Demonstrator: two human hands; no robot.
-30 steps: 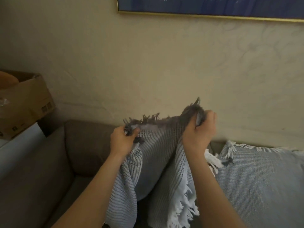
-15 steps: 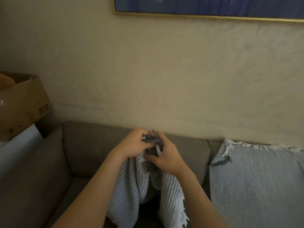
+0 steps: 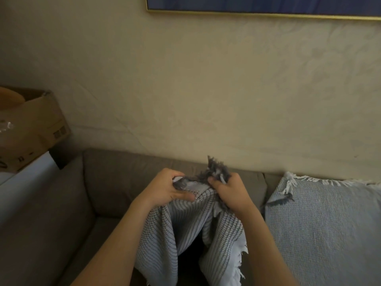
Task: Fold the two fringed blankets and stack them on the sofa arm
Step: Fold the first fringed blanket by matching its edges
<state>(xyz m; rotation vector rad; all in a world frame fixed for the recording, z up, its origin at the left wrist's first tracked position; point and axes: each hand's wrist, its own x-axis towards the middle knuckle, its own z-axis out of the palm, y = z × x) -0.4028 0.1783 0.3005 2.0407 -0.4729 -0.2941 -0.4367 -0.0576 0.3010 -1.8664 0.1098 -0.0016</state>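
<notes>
A grey-and-white striped blanket (image 3: 185, 234) with dark fringe hangs in front of me over the sofa seat. My left hand (image 3: 167, 190) grips its top edge at one corner. My right hand (image 3: 231, 190) grips the bunched dark fringe of the other corner, a short way to the right. The blanket drops in two folds below my hands. A second, pale blue fringed blanket (image 3: 321, 228) lies draped over the sofa back and seat on the right. The sofa arm (image 3: 41, 213) is at the left.
The grey-brown sofa (image 3: 115, 182) stands against a cream wall. A cardboard box (image 3: 35, 124) sits on a white surface beyond the left arm. A gold-framed blue picture (image 3: 263, 7) hangs on the wall above.
My hands came together from a wide spread, met at the corners half a second ago, and have now drawn slightly apart. The blanket hangs lower, doubled.
</notes>
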